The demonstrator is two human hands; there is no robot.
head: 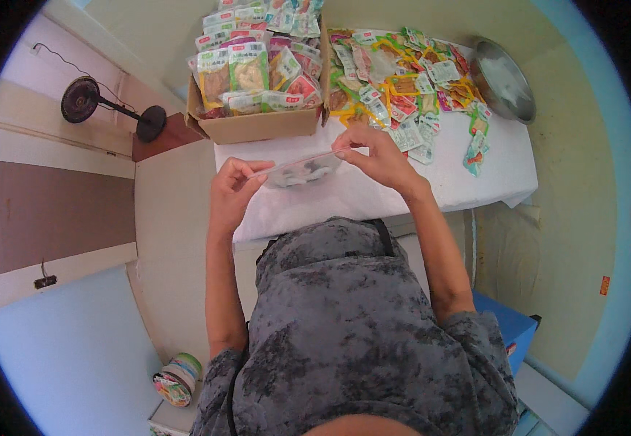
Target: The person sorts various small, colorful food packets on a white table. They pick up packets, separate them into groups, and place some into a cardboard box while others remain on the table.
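Note:
Between my hands, above the white-covered table, a clear zip-top plastic bag (304,170) is stretched by its top edge. My left hand (236,185) pinches one top corner between thumb and fingers. The other top corner is pinched by my right hand (372,155). Some small pale and dark items show through the bag; I cannot tell what they are. Just beyond stands an open cardboard box (263,126) filled with printed, sealed food packets (248,68). To its right, many loose food packets (405,84) lie in a heap, some close to my right hand.
A metal basin (503,82) rests tilted at the back right of the white tablecloth (457,182). On the left stands a black fan (81,100). A patterned round container (176,381) is low at the left, and a blue box (503,324) is below the table at the right.

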